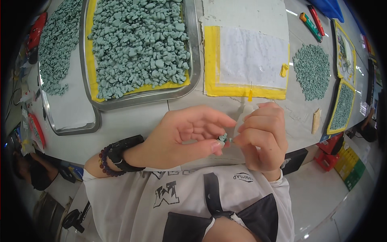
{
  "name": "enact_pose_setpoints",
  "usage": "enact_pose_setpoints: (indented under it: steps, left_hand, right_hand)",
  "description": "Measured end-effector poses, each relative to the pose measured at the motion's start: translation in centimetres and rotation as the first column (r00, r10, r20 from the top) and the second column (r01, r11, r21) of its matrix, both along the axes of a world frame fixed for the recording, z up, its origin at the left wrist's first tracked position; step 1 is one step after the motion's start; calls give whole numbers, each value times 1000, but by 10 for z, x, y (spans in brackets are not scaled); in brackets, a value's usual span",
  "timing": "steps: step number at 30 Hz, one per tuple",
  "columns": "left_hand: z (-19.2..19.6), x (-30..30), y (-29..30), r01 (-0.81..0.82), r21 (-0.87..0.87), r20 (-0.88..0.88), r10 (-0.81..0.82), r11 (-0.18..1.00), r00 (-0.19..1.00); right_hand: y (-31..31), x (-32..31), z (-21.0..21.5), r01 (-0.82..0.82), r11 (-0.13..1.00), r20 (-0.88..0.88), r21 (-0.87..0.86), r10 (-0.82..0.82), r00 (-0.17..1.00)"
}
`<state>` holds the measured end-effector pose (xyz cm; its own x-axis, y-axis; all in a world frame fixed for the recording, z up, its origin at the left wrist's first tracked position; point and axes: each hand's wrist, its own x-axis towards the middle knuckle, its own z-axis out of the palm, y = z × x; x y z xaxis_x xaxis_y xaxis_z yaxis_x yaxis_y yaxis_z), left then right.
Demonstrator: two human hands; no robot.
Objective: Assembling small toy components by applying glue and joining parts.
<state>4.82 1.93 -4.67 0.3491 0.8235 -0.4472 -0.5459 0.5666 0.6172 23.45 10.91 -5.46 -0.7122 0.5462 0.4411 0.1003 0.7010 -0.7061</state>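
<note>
Left hand (183, 133) cupped, right hand (265, 135) curled

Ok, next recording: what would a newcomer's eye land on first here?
Most likely the metal tray heaped with grey-green pieces, left of top centre. Then, mid-picture, the left hand pinching a small greenish part beside the right hand, which holds a pale bottle with an orange needle tip. At upper right, a rounded patch of smaller pieces lies on the table.

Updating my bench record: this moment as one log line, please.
left hand: holding small green piece | right hand: holding needle-tipped bottle | ahead: tray of green pieces
</note>
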Motion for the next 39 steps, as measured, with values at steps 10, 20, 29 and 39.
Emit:
enact_pose_setpoints:
  steps: [10, 20, 29, 39]
  left_hand:
    - [-7, 2, -4, -40, 219, -208, 86, 975, 974]
    - [-10, 4, -7, -67, 254, -259, 135, 965, 956]
    - [-13, 2, -10, -18, 426, -370, 192, 904, 909]
    - [-13, 6, -13, -122, 353, -201, 203, 928, 959]
  right_hand:
    - [1, 0, 2, -66, 985, 49, -158, 74, 996]
    - [0, -2, 3, -53, 979, 67, -194, 68, 995]
    - [-4, 0, 2, -2, 984, 36, -178, 9, 999]
    - [-5, -2, 3, 28, 981, 13, -193, -26, 1000]
